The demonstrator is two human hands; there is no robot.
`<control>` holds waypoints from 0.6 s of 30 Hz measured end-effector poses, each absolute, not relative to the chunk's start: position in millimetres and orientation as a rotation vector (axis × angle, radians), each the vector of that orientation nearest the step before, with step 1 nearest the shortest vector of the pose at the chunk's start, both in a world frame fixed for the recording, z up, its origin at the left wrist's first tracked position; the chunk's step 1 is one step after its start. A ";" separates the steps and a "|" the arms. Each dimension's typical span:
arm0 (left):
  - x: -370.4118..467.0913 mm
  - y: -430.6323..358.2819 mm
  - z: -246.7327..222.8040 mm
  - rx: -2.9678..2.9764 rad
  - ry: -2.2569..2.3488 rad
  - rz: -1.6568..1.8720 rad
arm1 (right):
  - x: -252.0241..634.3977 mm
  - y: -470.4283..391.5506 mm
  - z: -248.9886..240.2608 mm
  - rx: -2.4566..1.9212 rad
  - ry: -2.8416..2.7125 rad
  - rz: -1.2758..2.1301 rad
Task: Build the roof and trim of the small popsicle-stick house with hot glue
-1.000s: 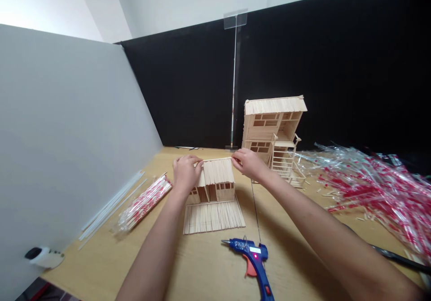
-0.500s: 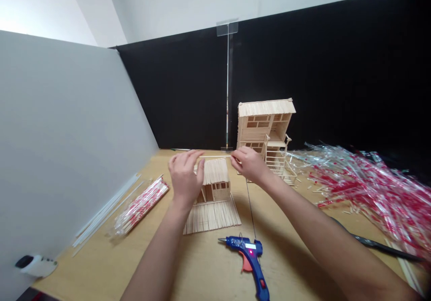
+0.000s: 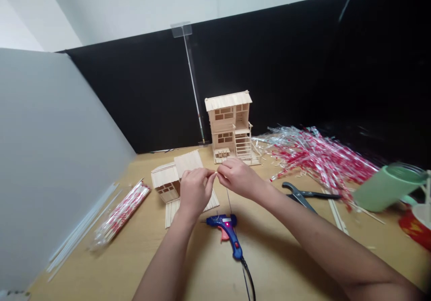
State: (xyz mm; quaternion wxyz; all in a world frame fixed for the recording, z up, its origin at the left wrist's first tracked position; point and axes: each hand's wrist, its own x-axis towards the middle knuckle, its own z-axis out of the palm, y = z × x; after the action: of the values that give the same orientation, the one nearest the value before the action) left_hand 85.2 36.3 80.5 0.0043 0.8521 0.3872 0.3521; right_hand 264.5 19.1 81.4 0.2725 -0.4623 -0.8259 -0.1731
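Note:
My left hand (image 3: pixel 194 192) and my right hand (image 3: pixel 239 181) meet fingertip to fingertip above the table. Both are closed in a pinch on a thin wooden stick (image 3: pixel 216 174), of which only a small pale bit shows between the fingers. Behind and beside my left hand stands a small house model (image 3: pixel 164 175) built of wooden sticks, partly hidden by that hand. Just beyond my right hand is a taller two-storey stick house (image 3: pixel 229 112) with stairs and a balcony. A blue glue gun (image 3: pixel 226 227) with a lit red light lies below my hands.
A plastic-wrapped bundle of sticks (image 3: pixel 123 211) and white glue sticks (image 3: pixel 81 229) lie at left. Right of the houses are a heap of red and clear wrappers (image 3: pixel 313 153), black-handled cutters (image 3: pixel 299 195), a green cup (image 3: pixel 387 186) and a red container (image 3: pixel 415 224).
My hands have come together from holding the stick stretched between them over the small house. The view has swung to the right, bringing the green cup and red container into sight.

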 end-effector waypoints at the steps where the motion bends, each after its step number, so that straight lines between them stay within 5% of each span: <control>1: 87.9 32.5 78.6 2.676 1.209 1.101 | 265.9 13.8 78.6 -1.257 -2.217 -0.460; 8: 109.1 12.7 48.2 2.605 1.145 1.076 | 294.2 -35.3 51.1 -1.433 -2.096 -0.254; 18: 136.2 0.0 34.7 1.490 1.025 0.961 | 494.8 -116.3 -59.8 -2.061 -1.775 -0.072</control>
State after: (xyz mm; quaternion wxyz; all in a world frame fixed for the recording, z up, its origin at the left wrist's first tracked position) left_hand 136.2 0.0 34.7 0.5199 0.6215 0.4273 0.4010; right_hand 494.8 -116.3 -59.8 0.2087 -0.7408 -0.6380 -0.0259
